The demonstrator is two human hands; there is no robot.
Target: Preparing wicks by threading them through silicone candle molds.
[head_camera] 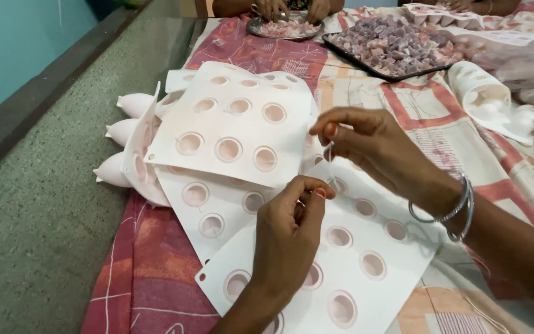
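Near the middle of the scene, above a spread of white flexible mould sheets with round cavities (230,133), we see our two hands working a thin pale thread (330,162) that runs between them. Our left hand (288,238) comes up from the near edge with its fingers (307,190) pinched together on the lower end of the thread, just over the nearest mould sheet (366,272). Our right hand (375,145), reaching in from the right with silver bangles (455,210) on the wrist, has its thumb and forefinger closed on the upper end of the thread, a little farther and to the right of the left hand; the two hands are close but not touching. The mould sheets overlap one another on a red and cream patterned cloth (149,272) covering the tabletop, and at their left edge white cone-shaped mould tips (122,130) stick out sideways. To the left lies a grey speckled stone surface (38,210). At the far side we see a dark tray heaped with purple and pink lumps (390,46), a round metal plate of pink pieces (282,28), and another person's hands (292,7) over that plate.
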